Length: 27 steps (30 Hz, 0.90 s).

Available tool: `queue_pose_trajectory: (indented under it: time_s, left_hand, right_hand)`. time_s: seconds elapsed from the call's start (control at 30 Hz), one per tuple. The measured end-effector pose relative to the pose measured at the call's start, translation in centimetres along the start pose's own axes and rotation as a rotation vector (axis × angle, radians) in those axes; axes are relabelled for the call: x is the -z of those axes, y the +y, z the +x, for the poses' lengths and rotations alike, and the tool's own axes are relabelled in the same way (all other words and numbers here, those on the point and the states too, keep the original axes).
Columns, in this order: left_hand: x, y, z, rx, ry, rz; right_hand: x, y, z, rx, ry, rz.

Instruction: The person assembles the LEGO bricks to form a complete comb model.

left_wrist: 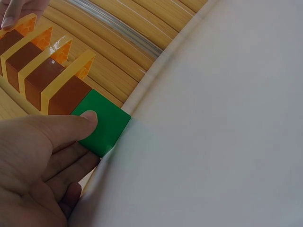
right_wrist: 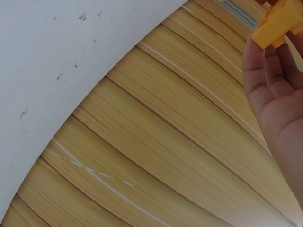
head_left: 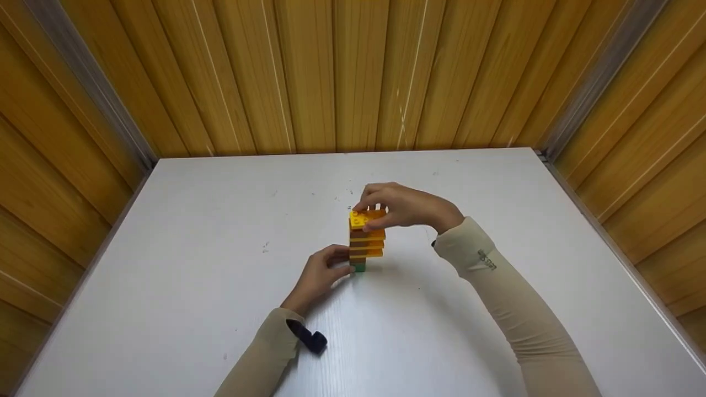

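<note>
A tower of toy building bricks stands on the white table (head_left: 209, 220). Its base is a green brick (left_wrist: 111, 125), with brown bricks (left_wrist: 71, 100) and yellow pieces (left_wrist: 57, 82) alternating above it. The yellow pieces jut out to the right, past the brown ones. Low on the tower, my left hand (head_left: 319, 275) grips the green brick, thumb against its face and fingers behind. At the top my right hand (head_left: 408, 205) holds the studded yellow brick (head_left: 357, 219) between thumb and fingers. In the right wrist view only a corner of that yellow piece shows.
Yellow wood-look panels (head_left: 309, 77) rise behind the table and on both sides. Small dark marks (head_left: 266, 247) dot the tabletop. A black strap (head_left: 309, 337) sticks out from the left sleeve (head_left: 265, 344).
</note>
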<state>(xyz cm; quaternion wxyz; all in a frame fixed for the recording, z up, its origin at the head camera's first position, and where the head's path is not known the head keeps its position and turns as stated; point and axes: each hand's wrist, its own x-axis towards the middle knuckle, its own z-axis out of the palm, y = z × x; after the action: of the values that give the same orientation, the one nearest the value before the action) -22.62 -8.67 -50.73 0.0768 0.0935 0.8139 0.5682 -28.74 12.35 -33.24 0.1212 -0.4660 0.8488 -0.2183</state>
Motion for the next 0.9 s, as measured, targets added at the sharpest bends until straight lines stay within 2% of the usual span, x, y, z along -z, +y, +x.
queue_pose_trajectory:
  time_s: [0.4,0.9]
  left_hand:
    - [0.08,0.25,-0.06,-0.006,0.001,-0.001]
    - [0.06,0.06,-0.06,-0.010,-0.001,-0.007]
  right_hand:
    - [-0.04,-0.61,0.19,-0.033,-0.009,-0.026]
    - [-0.24,-0.90,0.35,-0.103,-0.020,-0.004]
